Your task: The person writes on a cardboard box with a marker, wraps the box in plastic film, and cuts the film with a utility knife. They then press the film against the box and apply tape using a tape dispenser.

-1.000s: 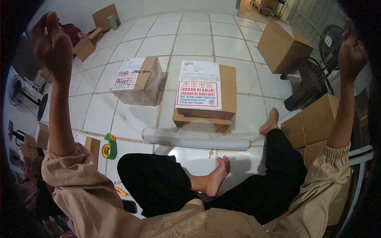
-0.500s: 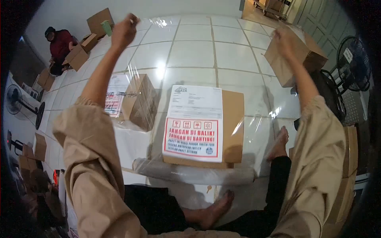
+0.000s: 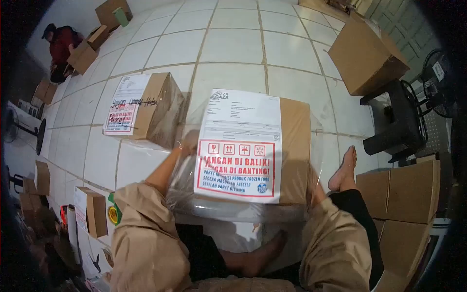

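A cardboard box with a white printed label sheet on its top stands on the floor between my legs. Clear plastic film drapes over it and hangs down its sides. The film roll lies along the near side of the box. My left hand is low at the box's left side, against the film, its fingers mostly hidden. At the right side, my right hand is down beside the box, with only the part near the wrist showing.
A second film-wrapped, labelled box stands to the left. At the right are a carton, a black stool, a fan and stacked cartons. A smaller labelled box lies at left. Another person sits among cartons far left.
Both hands have come down from high beyond the box to its two sides, bringing the stretched film down over it. My view has tilted and shifted slightly.
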The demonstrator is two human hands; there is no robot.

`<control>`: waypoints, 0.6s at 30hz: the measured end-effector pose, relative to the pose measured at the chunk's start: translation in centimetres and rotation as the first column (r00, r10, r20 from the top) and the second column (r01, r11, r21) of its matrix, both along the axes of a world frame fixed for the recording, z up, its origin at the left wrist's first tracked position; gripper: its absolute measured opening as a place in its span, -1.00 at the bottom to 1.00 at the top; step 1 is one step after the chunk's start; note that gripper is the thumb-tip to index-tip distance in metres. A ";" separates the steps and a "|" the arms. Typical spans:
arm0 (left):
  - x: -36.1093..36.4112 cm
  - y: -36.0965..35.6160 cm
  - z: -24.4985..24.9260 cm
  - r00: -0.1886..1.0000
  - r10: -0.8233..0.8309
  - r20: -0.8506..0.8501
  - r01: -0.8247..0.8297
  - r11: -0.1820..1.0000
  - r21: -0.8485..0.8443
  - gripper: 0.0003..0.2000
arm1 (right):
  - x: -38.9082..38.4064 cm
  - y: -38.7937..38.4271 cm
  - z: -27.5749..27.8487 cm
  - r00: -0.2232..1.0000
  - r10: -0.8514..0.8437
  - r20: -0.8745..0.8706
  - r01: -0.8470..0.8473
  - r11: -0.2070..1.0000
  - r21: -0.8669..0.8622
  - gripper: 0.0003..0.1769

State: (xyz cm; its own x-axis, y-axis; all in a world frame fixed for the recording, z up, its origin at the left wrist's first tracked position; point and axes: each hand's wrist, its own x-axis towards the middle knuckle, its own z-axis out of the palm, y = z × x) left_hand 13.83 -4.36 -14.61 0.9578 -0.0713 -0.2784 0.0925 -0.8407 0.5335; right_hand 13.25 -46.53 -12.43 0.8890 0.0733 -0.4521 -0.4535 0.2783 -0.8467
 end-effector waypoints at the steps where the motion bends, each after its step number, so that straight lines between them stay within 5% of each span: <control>1: -1.9 -0.9 -0.1 1.000 0.021 -0.014 -0.022 0.999 -0.035 -0.82 | -1.7 0.5 -0.2 1.000 0.010 -0.008 -0.010 1.000 0.005 -0.84; 8: -6.0 -3.4 0.2 0.970 0.212 -0.122 -0.243 0.900 -0.363 -0.81 | -7.3 3.5 0.7 0.995 0.096 0.034 -0.094 0.994 -0.057 -0.84; 13: -5.8 -0.8 3.1 0.912 0.215 -0.349 -0.404 0.615 -0.677 -0.80 | -3.7 0.0 4.1 0.973 0.048 0.226 0.049 0.914 -0.403 -0.84; 14: -6.0 -0.1 4.4 0.904 0.192 -0.383 -0.421 0.556 -0.717 -0.80 | -0.8 -3.1 0.4 0.929 0.051 0.366 0.129 0.884 -0.449 -0.80; 15: -6.4 0.4 5.5 0.901 0.171 -0.399 -0.425 0.531 -0.733 -0.79 | -2.6 -0.8 11.7 0.949 -0.214 0.232 0.288 0.886 -0.363 -0.74; 16: -7.0 0.7 6.7 0.902 0.148 -0.406 -0.421 0.507 -0.752 -0.78 | -1.0 -3.6 11.4 0.896 -0.174 0.408 0.298 0.918 -0.263 -0.75; 18: -7.5 2.5 7.2 0.904 0.190 -0.384 -0.422 0.546 -0.724 -0.78 | -2.1 -1.4 19.8 0.761 0.088 0.643 0.359 0.769 -0.530 -0.75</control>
State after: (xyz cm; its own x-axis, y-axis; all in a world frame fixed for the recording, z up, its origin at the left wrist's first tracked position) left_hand 6.30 -1.91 -7.41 0.8755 -0.0841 -0.4758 0.4770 -0.0060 0.8789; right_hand 11.16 -47.97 7.38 0.9471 -0.1519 0.2828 0.2128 -0.3624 -0.9074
